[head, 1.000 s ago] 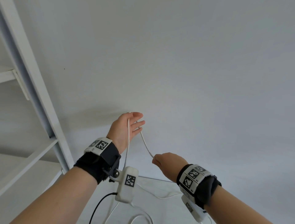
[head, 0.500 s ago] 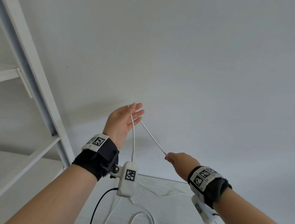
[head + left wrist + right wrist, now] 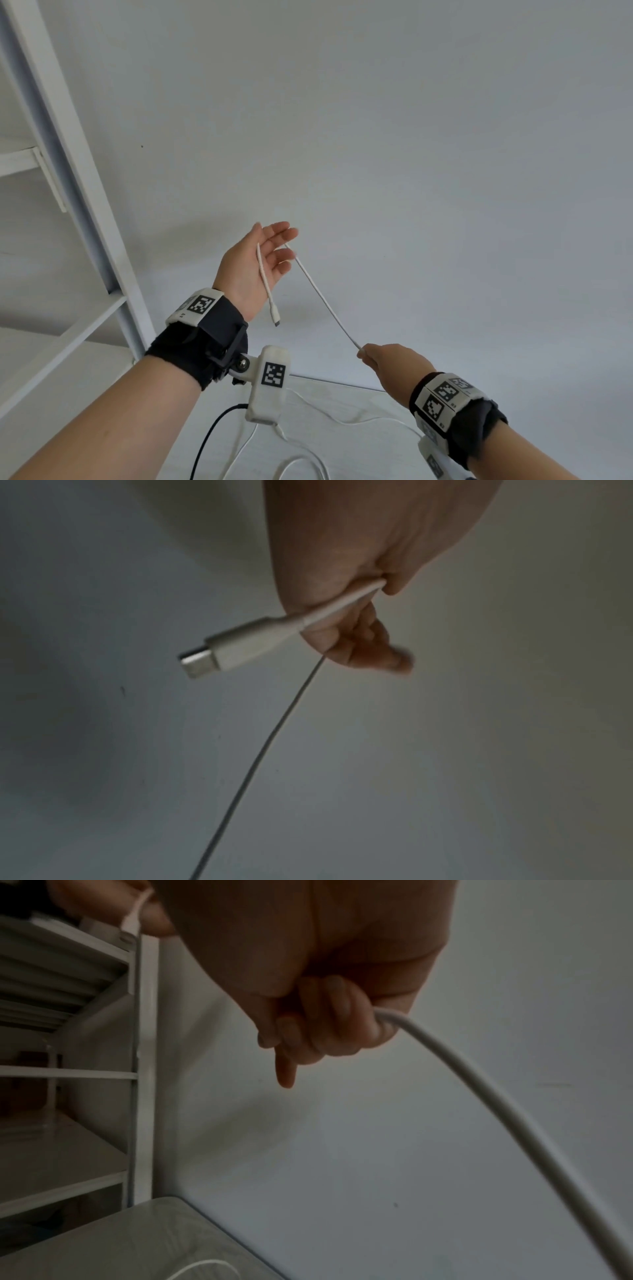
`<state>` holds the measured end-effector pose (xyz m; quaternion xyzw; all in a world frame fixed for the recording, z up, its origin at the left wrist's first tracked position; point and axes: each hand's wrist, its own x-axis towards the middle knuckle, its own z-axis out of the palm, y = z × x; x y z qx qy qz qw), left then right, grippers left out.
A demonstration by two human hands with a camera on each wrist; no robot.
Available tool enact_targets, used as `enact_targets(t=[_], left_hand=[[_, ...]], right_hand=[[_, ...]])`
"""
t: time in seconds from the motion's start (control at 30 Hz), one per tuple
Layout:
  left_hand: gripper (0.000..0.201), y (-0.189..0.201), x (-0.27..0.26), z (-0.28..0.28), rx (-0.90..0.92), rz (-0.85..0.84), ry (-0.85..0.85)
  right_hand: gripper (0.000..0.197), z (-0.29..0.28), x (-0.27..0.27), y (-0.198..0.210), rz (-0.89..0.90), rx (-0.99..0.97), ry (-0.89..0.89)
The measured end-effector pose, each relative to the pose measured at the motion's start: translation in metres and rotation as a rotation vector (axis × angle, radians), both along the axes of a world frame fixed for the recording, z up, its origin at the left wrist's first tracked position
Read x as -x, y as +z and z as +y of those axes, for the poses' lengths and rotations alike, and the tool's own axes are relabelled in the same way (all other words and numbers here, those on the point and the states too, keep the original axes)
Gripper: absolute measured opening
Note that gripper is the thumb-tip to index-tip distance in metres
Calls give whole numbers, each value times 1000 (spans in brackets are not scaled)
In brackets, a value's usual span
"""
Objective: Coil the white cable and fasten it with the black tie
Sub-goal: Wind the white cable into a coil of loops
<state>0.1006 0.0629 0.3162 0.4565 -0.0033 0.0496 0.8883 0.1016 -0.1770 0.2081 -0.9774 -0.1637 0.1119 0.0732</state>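
Note:
The white cable (image 3: 322, 298) runs taut and slanting between my two raised hands. My left hand (image 3: 263, 263) is held up with its palm toward me, and the cable passes over it, pinched by the thumb (image 3: 394, 585). The short end crosses the palm and hangs free, ending in a USB connector (image 3: 276, 320) (image 3: 236, 645). My right hand (image 3: 387, 359), lower and to the right, grips the cable in curled fingers (image 3: 342, 1020). From there the cable (image 3: 479, 1091) drops toward the table. No black tie shows in any view.
A white shelf rack (image 3: 85, 205) stands at the left against a plain white wall. Below my hands is a pale table (image 3: 359, 452) with the cable's slack (image 3: 342, 419) lying in loose loops. A black wrist-camera lead (image 3: 212, 431) hangs under my left forearm.
My left hand has risen and turned its palm more toward me, and the connector end now dangles free. My right hand has slid rightward and down the cable, drawing the span longer and tighter.

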Motion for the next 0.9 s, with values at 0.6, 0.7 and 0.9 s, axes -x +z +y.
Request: enact_targets(t=[0.6, 0.7, 0.9], left_hand=[[35, -16, 18, -16, -682, 12, -210], [34, -15, 25, -24, -588, 61, -306], [36, -4, 43, -30, -599, 75, -447]], right_hand=[[21, 33, 38, 93, -380, -502, 476], [22, 36, 28, 109, -459, -613, 448], [6, 40, 10, 124, -505, -710, 254]])
